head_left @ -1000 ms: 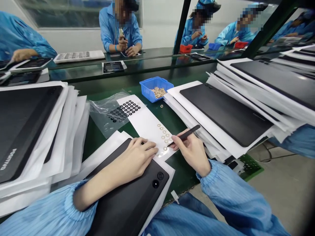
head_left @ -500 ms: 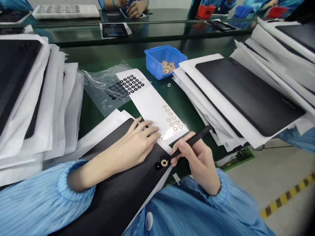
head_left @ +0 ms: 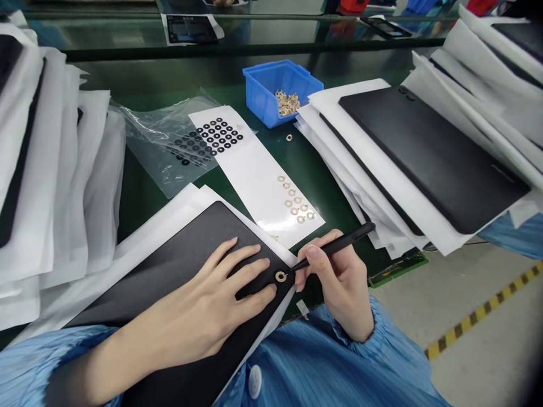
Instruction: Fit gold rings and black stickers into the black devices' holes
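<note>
Left hand: left hand (head_left: 212, 299) lies flat, fingers spread a little, palm down on matte black rectangular panel (head_left: 178, 254), holds nothing; fingertips touch panel near its right corner.
Right hand: right hand (head_left: 339, 288) narrow pinch, thumb & fingers around slim black pointed tool (head_left: 339, 246), tip angled down-left twd panel corner.
Main item: flat gold ring washer (head_left: 280, 276) sits on black panel near right corner, btwn left fingertips & tool tip; tip just right of it, contact can't tell.
Panel: rests on white paper sheets (head_left: 127, 277), near edge of bench, angled, under left hand.
Strip: long white backing strip (head_left: 258, 181) on bench, far of panel, w/ rows of small gold rings (head_left: 296, 202) at near end, black rings (head_left: 216, 135) at far end.
Bin: small blue plastic bin (head_left: 263, 90) far-centre, holds heap of loose gold rings (head_left: 287, 103); one loose gold ring (head_left: 289, 137) on green bench mat (head_left: 322, 169) just near of bin.
Bag: clear plastic bag (head_left: 156, 152) partly under far end of strip.
Stacks: white-wrapped black panels (head_left: 432, 158) piled right; white paper-wrapped stack (head_left: 63, 169) left.
Clothing: pale blue striped sleeves (head_left: 356, 322) at both wrists.
Far: glass shelf (head_left: 254, 34) across bench.
</note>
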`<state>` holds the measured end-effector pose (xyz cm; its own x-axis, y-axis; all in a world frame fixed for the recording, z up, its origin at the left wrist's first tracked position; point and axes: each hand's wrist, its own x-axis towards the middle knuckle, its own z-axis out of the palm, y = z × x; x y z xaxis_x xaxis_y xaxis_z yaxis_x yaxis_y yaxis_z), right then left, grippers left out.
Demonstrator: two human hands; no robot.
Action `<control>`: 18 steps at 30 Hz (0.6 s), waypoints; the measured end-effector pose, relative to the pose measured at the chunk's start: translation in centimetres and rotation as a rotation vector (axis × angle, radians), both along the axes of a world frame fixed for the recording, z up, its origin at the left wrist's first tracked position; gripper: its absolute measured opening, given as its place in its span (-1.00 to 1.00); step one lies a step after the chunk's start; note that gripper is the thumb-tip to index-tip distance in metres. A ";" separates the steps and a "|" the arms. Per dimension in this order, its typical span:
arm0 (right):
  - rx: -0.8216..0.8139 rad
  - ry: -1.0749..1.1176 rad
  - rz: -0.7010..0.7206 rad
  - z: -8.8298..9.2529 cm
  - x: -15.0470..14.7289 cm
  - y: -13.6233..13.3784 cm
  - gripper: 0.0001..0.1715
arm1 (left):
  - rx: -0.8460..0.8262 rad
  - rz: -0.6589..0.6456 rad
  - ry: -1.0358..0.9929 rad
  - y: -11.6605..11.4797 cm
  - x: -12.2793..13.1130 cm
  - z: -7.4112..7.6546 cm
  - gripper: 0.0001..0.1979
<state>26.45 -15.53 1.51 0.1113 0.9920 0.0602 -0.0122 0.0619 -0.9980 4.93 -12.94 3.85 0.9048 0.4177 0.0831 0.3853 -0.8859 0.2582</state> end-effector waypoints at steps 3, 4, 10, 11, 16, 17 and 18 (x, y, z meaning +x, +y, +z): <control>0.015 -0.016 0.008 -0.1 0.0 -0.1 -0.87 | 0.003 0.008 -0.009 -0.1 0.0 0.1 -0.48; 0.021 -0.022 0.008 -0.1 0.1 -0.1 -0.87 | 0.005 0.007 -0.010 -0.1 -0.1 0.1 -0.48; 0.033 -0.046 0.002 0.2 0.0 0.1 -0.87 | 0.006 0.005 -0.015 -0.1 -0.1 0.1 -0.49; 0.032 -0.051 0.003 0.2 -0.1 0.2 -0.86 | 0.004 0.005 -0.015 -0.1 -0.1 0.1 -0.49; 0.025 -0.056 0.007 0.4 -0.1 0.1 -0.86 | 0.005 0.007 -0.010 -0.1 0.0 0.2 -0.48; 0.023 -0.057 0.006 0.4 -0.1 0.1 -0.87 | 0.006 0.006 -0.010 -0.1 0.0 0.2 -0.48; 0.021 -0.061 0.006 0.4 0.0 0.1 -0.87 | 0.005 0.005 -0.008 -0.1 0.0 0.2 -0.48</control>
